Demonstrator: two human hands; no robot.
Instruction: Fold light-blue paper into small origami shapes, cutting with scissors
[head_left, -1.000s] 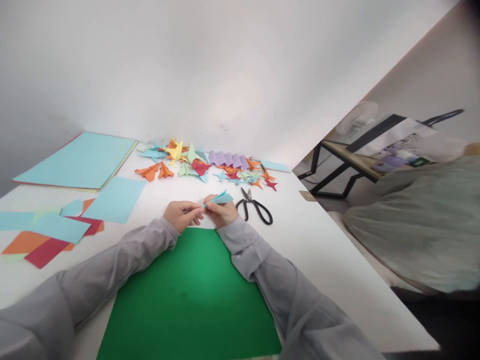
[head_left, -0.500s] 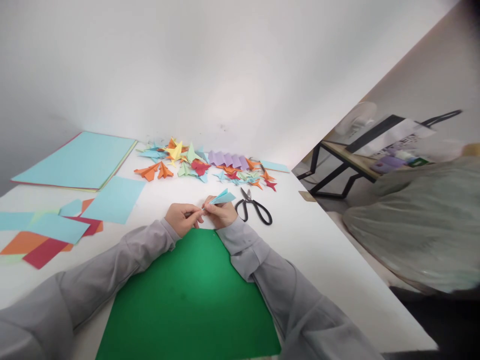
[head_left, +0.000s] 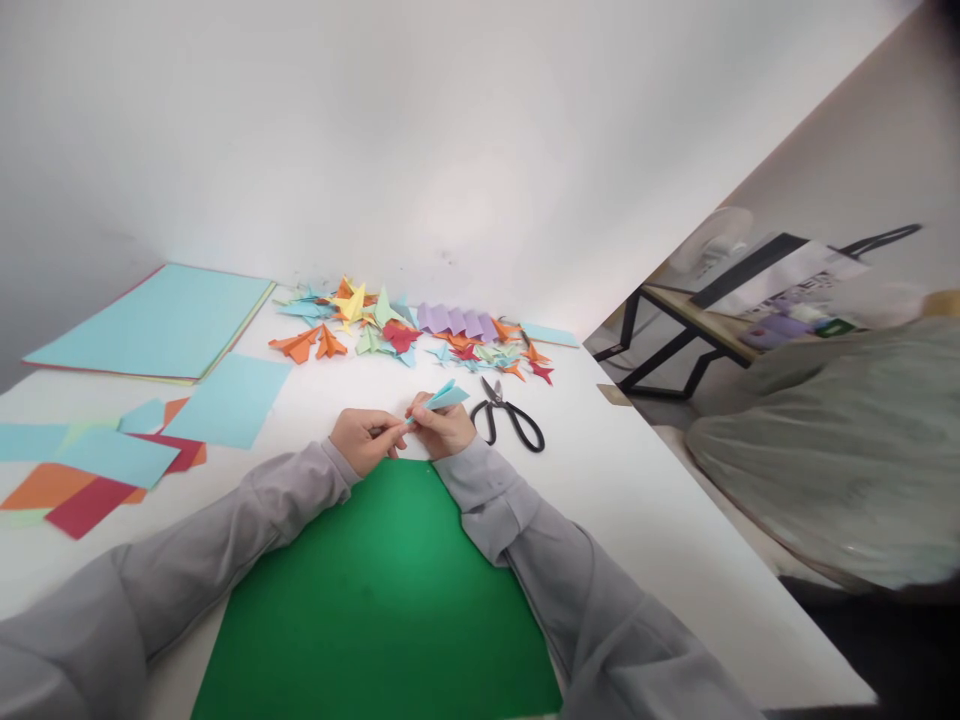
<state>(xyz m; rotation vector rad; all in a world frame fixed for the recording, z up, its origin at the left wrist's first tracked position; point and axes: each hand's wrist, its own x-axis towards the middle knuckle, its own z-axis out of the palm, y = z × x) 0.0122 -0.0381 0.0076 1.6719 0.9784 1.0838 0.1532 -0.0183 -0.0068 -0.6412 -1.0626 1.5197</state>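
Observation:
A small piece of folded light-blue paper (head_left: pixel 448 396) is held between my two hands, just beyond the far edge of a green mat (head_left: pixel 390 590). My right hand (head_left: pixel 444 426) grips its body, with the wider folded flaps sticking out above the fingers. My left hand (head_left: pixel 367 438) pinches the narrow end with thumb and forefinger; the fingers cover most of that end. Right of my right hand lie black-handled scissors (head_left: pixel 508 415), blades pointing away and slightly apart.
Many folded paper figures (head_left: pixel 390 325) in several colours lie along the wall, beside a pleated purple paper (head_left: pixel 457 321). Large blue sheets (head_left: pixel 157 320) are stacked at the back left, and cut paper pieces (head_left: pixel 112 455) overlap nearer. A person in a grey-green garment (head_left: pixel 832 450) is at the right.
My hands stay almost in place on the folded paper. A little more of its light-blue narrow end shows between my fingertips now.

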